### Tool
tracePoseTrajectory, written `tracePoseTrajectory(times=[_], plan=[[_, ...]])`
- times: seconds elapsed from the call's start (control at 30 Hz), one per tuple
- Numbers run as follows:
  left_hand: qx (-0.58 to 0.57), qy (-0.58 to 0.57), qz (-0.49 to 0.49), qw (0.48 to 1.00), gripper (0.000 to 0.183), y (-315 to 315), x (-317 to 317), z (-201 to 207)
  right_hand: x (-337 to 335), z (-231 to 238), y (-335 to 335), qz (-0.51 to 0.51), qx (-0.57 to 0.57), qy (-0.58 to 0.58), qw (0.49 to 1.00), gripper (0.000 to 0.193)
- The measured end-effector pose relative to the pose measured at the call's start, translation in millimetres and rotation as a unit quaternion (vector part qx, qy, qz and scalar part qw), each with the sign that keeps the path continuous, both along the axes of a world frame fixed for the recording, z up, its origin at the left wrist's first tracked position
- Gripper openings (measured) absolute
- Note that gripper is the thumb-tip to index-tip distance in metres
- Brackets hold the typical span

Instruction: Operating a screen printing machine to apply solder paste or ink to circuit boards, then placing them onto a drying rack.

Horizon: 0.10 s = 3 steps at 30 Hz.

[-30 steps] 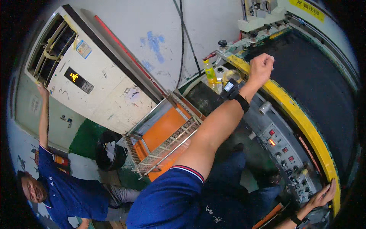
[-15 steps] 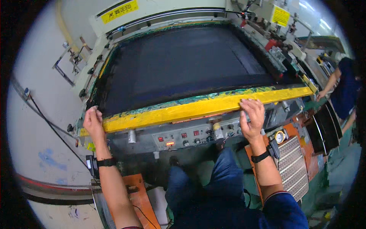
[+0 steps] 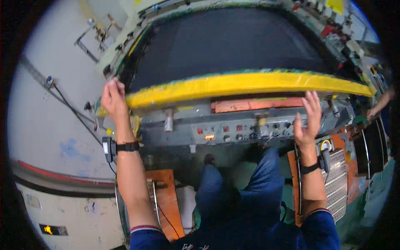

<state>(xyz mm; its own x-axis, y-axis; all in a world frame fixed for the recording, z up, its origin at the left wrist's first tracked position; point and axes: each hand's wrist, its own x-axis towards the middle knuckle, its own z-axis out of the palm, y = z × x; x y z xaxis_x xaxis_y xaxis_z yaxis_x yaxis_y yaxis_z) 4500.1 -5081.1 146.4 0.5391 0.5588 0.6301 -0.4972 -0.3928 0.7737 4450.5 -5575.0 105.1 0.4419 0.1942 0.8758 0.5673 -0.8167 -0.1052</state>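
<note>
A large dark printing screen [image 3: 225,46] in a frame lies across the machine in front of me. The frame's near side is a long yellow bar [image 3: 233,84]. My left hand [image 3: 113,98] is at the left end of this bar, its fingers curled closed; whether they grip the frame's corner is hidden. Below the bar's right part, my right hand [image 3: 309,118] is raised with its fingers stretched out and nothing in it. Its fingertips come close to the bar's lower edge. An orange-red strip [image 3: 256,105] shows in the gap under the bar.
A grey control panel [image 3: 237,132] with knobs, red switches and a lit display runs below the bar. An orange board [image 3: 164,200] lies at lower left, a patterned panel [image 3: 336,183] at lower right. Another person's hand [image 3: 373,113] is at far right.
The view has shifted, and the yellow bar now stands higher above the panel, baring more of the orange-red strip. My right hand has come off the bar, its fingers straightened. My left stays at the corner.
</note>
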Motion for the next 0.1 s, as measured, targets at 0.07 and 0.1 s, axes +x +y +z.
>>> tracePoseTrajectory(times=[0.07,0.1], plan=[[-0.013,-0.043,-0.024,0.999,0.027,-17,-11,5,-8,-18,-13,0.030,-0.013,0.018,0.999,0.039],[0.075,-0.055,-0.020,0.995,0.025,-28,-25,15,-3,-19,-7,0.038,-0.007,0.019,0.999,0.039]])
